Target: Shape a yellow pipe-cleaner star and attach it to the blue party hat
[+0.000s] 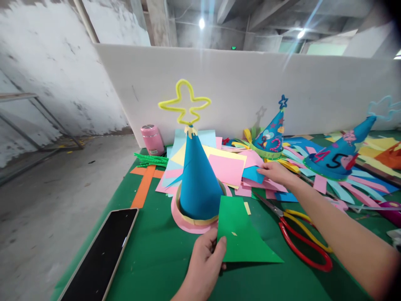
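My left hand (205, 261) pinches the left edge of a green sheet of paper (241, 234) between thumb and fingers. Just behind it stands a blue paper cone hat (200, 179) with a pink and cream brim, topped by a yellow pipe-cleaner shape (184, 102). Reaching out to the paper pile, my right hand (275, 172) has its fingertips closed at the edge of a blue paper piece (253, 174). Pink sheets (226, 167) lie around that piece. Open scissors (291, 228) with red and yellow handles rest under my right forearm.
A phone (100, 255) lies at the table's left edge. Green pipe cleaners (150, 160), orange strips (146, 186) and a pink canister (152, 140) are behind it. Two decorated blue hats (271, 133) stand at the right among paper strips. A white partition (232, 92) borders the back.
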`<state>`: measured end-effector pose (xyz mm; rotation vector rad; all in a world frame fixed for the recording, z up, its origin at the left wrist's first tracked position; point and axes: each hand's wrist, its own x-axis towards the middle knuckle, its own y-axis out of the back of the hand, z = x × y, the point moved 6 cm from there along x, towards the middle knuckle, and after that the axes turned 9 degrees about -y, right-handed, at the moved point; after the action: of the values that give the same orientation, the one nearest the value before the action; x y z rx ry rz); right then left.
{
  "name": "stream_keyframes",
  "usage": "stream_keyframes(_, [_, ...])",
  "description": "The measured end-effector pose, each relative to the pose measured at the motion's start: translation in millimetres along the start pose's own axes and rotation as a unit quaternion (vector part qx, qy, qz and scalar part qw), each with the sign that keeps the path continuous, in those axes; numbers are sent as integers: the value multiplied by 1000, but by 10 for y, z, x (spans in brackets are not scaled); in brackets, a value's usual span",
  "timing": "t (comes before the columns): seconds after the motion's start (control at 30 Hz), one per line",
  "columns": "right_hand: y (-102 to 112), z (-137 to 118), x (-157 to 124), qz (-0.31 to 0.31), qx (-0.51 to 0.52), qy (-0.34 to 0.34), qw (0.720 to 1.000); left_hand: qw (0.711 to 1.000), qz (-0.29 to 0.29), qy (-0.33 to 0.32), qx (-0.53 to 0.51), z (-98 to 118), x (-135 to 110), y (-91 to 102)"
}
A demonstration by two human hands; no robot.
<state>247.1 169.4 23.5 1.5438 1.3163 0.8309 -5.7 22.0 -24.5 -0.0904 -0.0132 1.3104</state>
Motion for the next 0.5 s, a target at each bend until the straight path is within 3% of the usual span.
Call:
stream_keyframes(0.2, [123, -20, -71, -9, 40, -1, 999, 999, 42, -17, -27, -30, 1, 20])
stream_keyframes(0.5, [112, 43, -53, 20, 58, 14, 998, 999, 6, -1, -34, 71, 14, 8])
